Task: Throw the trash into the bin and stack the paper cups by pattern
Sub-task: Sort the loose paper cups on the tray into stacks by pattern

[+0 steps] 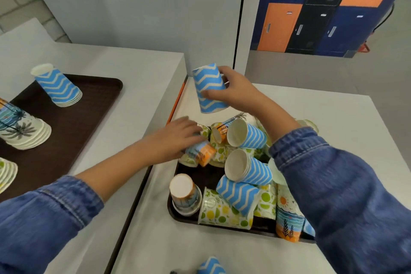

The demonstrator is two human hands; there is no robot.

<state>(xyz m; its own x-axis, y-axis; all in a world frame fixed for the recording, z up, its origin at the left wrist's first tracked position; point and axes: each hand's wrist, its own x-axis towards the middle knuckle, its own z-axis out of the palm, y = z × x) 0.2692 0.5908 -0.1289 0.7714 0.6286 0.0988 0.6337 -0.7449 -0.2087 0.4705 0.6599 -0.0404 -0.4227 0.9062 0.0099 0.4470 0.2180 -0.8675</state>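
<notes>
My right hand [231, 91] holds a blue zigzag paper cup [210, 88] in the air above the right brown tray [222, 226]. That tray holds a jumble of cups: blue zigzag, lime-print and beach-print ones. My left hand [175, 140] reaches into the pile's far left corner and closes on a beach-print cup [201, 153]. On the left brown tray [89, 104] stand upside-down stacks: a blue zigzag stack [59, 87], a palm-print stack [22, 129] and a lime-print stack [6, 171] at the frame edge.
Two white tables meet with a narrow gap [133, 202] between them. A blue zigzag cup [211, 266] lies at the bottom edge on the right table. Lockers in blue, orange and black [322, 6] stand at the back right. No bin is in view.
</notes>
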